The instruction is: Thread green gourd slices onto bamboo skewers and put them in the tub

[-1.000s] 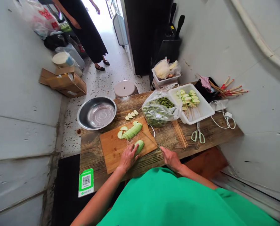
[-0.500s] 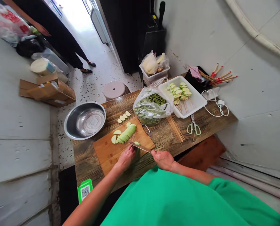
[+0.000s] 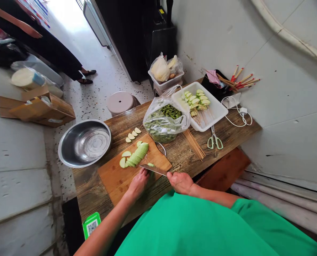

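Observation:
My right hand [image 3: 181, 182] is wrapped round the handle of a knife [image 3: 156, 170], its blade pointing left over the near side of a wooden cutting board [image 3: 112, 179]. By the blade's tip, my left hand [image 3: 138, 184] has its fingers bent round a piece of green squash [image 3: 151, 165], mostly hidden by the blade and fingers. Farther up the board leans a row of squash slices [image 3: 138, 155], with a few loose slices [image 3: 122, 162] to its left. Beyond the board lies a skewered row of slices [image 3: 131, 136].
A steel basin [image 3: 86, 142] stands left of the board. Behind it are a bag of green beans [image 3: 166, 122] and a white tray [image 3: 217, 113] with skewered squash. Bare skewers [image 3: 193, 145] and scissors [image 3: 215, 139] lie right. A person [image 3: 54, 49] stands at the far left.
The whole view has shifted, so the table sits a little farther left. Both hands keep their places at the knife and squash, with hardly any visible movement.

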`<state>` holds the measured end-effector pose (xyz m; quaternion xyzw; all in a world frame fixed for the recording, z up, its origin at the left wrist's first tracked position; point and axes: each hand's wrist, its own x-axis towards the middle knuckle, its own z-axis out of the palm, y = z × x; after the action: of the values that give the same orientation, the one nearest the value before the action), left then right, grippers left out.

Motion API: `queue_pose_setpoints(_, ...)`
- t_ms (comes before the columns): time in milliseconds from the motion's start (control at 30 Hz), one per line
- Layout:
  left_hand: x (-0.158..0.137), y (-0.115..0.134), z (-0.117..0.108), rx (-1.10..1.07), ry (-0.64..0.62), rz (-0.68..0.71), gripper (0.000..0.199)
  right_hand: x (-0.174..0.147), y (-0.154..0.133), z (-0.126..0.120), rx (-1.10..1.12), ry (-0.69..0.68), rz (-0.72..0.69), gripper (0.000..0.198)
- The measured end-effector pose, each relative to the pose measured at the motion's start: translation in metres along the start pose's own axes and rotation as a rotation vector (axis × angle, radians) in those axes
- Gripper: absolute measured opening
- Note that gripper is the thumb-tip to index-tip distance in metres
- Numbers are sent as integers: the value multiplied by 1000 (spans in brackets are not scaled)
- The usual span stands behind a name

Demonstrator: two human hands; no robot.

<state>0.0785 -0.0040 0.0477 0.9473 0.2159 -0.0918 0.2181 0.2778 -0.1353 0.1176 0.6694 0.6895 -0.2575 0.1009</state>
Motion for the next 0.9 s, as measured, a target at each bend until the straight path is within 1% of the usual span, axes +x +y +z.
queue_pose_setpoints(200,2,-3,0,-36,27,40,27,2,2,-1,13,-3,0,26)
queue_pose_setpoints(367,3,-2,-1,-65,-2,-31,30,5,6,-5,47,-30,-12,22)
queue_pose_setpoints(533,3,-1,-4,-97,-31,-37,27,6,7,-8,75,-47,-7,22)
queue_pose_setpoints(700,3,0,-3,-134,3,-65,33,7,11,-8,101,-64,-31,22)
queue_pose_setpoints(900,5,-5,4,-90,40,-23,36,13,15,2,100,-128,-27,23)
